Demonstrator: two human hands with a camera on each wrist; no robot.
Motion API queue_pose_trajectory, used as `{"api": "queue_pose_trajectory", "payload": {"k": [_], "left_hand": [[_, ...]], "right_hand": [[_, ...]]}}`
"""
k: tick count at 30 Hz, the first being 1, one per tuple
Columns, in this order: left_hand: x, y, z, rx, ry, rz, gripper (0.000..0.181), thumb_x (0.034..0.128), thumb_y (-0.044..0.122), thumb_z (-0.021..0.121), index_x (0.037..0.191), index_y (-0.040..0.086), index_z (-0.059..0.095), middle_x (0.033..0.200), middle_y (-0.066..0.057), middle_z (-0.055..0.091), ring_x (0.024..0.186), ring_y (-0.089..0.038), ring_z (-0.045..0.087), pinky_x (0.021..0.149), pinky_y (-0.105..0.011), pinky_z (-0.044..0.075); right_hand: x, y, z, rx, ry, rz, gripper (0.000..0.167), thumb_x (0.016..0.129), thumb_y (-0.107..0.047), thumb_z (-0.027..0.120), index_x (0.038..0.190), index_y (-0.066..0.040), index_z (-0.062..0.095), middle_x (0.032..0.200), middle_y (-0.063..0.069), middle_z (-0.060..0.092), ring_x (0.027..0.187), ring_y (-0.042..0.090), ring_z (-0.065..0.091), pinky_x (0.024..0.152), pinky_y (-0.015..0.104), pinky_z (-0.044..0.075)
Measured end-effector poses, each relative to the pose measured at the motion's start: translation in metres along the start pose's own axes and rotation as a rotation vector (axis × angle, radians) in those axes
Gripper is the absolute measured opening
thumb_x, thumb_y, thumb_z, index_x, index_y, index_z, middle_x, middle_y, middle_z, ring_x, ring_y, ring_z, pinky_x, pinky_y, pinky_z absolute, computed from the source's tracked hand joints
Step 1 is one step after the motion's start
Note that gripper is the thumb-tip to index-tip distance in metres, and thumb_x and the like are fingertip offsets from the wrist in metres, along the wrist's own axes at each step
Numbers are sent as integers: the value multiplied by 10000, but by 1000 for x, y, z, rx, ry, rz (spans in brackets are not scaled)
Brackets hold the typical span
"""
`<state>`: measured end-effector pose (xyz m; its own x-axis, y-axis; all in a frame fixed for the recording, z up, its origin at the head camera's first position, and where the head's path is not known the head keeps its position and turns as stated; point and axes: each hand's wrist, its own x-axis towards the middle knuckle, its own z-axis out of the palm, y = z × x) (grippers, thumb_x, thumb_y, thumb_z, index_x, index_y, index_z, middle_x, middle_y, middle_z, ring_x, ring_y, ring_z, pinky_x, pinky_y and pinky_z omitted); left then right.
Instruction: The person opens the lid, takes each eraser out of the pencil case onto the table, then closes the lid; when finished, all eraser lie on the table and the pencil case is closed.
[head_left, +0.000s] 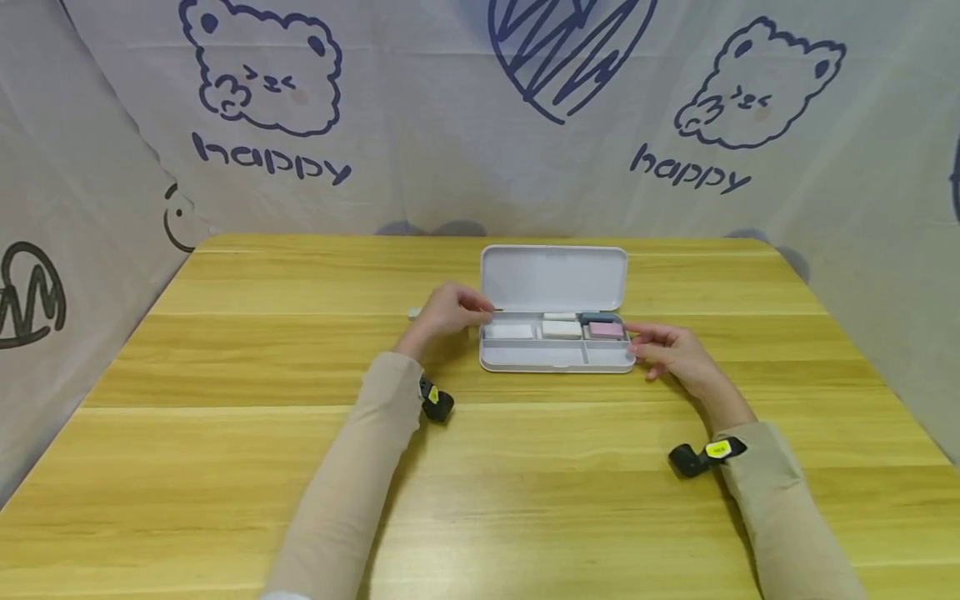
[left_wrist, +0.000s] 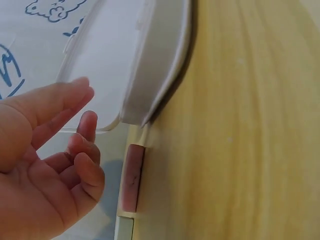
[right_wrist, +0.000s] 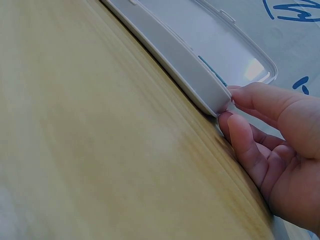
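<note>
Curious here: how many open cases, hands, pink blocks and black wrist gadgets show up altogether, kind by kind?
Open case: 1
Hands: 2 (left hand, right hand)
Pink blocks: 2 (inside pink block, outside pink block)
Black wrist gadgets: 2 (left gadget, right gadget)
Total: 7

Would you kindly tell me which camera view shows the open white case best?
The head view: nearly the whole case, with its raised lid and compartments, is visible. The left and right wrist views each show only part of its outer side and lid, cut off by the frame edge.
</note>
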<state>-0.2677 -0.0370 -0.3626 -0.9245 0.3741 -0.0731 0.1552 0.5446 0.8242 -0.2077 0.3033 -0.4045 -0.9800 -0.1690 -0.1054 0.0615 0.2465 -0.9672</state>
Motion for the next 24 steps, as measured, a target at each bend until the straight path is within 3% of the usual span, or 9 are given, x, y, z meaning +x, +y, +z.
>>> {"api": "queue_pose_trajectory", "payload": {"k": [6, 12, 20, 24], "left_hand": [[1, -4, 3, 80, -102, 3, 272, 749, 113, 725, 1002, 24, 678, 963, -104, 633, 847, -178, 529, 718, -248, 420], [1, -6, 5, 111, -147, -20, 324, 755, 121, 718, 1060, 34, 652, 1056, -115, 602, 944, -216, 528, 815, -297, 418], [5, -4, 5, 172, -182, -27, 361, 755, 134, 719, 1094, 38, 639, 907, -93, 593, 746, -155, 449, 640, -223, 378], [4, -1, 5, 193, -212, -34, 380, 761, 137, 715, 1110, 22, 622, 960, -103, 600, 728, -150, 434, 631, -213, 369]], "right_hand": [[0, 1, 0, 6, 3, 1, 490, 834, -103, 633, 1255, 68, 450, 882, 30, 535, 684, 83, 541, 484, 214, 474], [0, 1, 0, 8, 1, -5, 495, 829, -105, 640, 1251, 73, 452, 880, 42, 535, 676, 81, 543, 480, 213, 474], [0, 0, 0, 0, 0, 2, 518, 830, -111, 640, 1262, 83, 430, 901, 53, 528, 680, 82, 538, 486, 213, 475], [1, 2, 0, 0, -1, -2, 511, 830, -107, 639, 1261, 77, 436, 900, 54, 523, 675, 83, 537, 484, 212, 475]]}}
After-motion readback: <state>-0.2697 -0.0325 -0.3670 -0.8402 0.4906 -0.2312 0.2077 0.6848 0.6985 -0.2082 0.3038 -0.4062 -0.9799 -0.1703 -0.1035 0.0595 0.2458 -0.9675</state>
